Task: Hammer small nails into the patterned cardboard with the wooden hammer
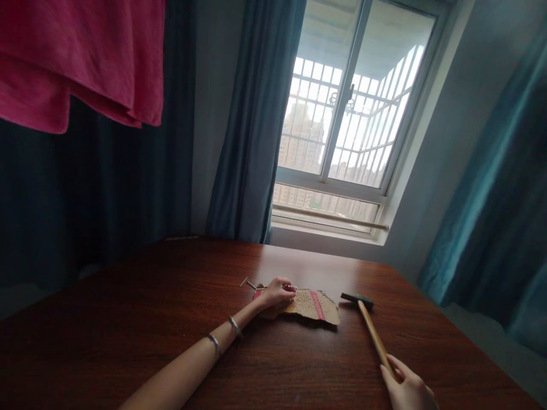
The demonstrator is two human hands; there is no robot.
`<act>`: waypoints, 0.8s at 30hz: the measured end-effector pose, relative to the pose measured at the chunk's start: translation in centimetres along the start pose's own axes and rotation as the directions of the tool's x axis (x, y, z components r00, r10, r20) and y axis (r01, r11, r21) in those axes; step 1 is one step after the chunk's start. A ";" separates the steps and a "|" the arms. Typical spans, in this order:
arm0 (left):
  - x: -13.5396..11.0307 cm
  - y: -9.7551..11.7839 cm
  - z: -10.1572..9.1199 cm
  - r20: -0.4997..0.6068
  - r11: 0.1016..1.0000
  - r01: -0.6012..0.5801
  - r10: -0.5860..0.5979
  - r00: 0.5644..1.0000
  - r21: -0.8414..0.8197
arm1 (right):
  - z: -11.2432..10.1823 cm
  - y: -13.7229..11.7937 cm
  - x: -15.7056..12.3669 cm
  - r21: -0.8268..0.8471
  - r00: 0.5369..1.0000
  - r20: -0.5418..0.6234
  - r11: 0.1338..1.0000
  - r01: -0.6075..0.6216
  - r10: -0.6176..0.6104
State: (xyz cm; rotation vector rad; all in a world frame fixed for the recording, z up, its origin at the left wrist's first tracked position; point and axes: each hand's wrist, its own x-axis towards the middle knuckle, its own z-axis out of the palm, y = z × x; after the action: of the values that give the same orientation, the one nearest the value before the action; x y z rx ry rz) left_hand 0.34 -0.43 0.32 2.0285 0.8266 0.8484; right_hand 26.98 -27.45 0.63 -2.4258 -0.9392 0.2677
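Note:
A flat piece of brown cardboard point(329, 310) with a notched far edge, many small dark marks and pink-red bands lies on the table. Over its left half is my left hand point(277, 291), fingers curled together; what they pinch, if anything, is hidden. Just left of that hand a thin T-shaped metal piece point(248, 282) sticks out by the cardboard's end. My right hand point(408, 384) is closed around the lower wooden handle of a hammer point(375, 336). The hammer's dark head is at the far end, to the right of the cardboard and apart from it.
The dark red-brown wooden table point(171, 341) extends on all sides of the cardboard. Behind it are a barred window point(342, 125) and a blue curtain point(245, 142). A pink cloth point(85, 62) hangs at the upper left. Another curtain point(491, 228) hangs on the right.

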 end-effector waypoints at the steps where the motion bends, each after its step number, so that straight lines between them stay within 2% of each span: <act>1: 0.0 0.1 0.0 0.001 1.000 -0.006 0.006 1.000 -0.003 | 0.0 -0.1 0.0 -0.014 1.000 0.001 1.000 0.004 -0.004; 6: -0.1 0.3 -0.1 -0.012 0.999 -0.021 0.022 1.000 0.032 | -0.2 -0.6 -0.2 -0.101 0.999 -0.002 0.994 0.045 -0.045; 12: 0.0 0.0 -0.2 -0.020 0.997 -0.056 0.058 0.998 0.059 | 0.4 -0.1 -0.5 -0.192 0.986 -0.044 0.970 0.150 -0.161; 18: 0.0 0.8 -0.5 0.018 0.998 -0.042 0.042 0.999 0.053 | 0.7 0.1 -0.6 -0.239 0.985 -0.018 0.957 0.165 -0.174; 21: 0.6 1.8 -2.3 -0.008 0.999 -0.040 0.039 0.999 -0.018 | 0.8 -0.1 -0.8 -0.276 0.971 -0.031 0.935 0.221 -0.238; 24: 1.5 2.5 -5.9 -0.056 0.999 0.038 -0.038 0.998 0.003 | 1.4 0.1 -0.8 -0.305 0.944 -0.087 0.911 0.278 -0.317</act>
State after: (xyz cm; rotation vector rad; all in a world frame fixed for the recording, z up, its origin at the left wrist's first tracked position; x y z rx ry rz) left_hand -2.80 1.85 5.62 1.9945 0.8961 0.8864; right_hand 25.97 -27.50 -0.58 -2.4696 -1.3463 -0.1547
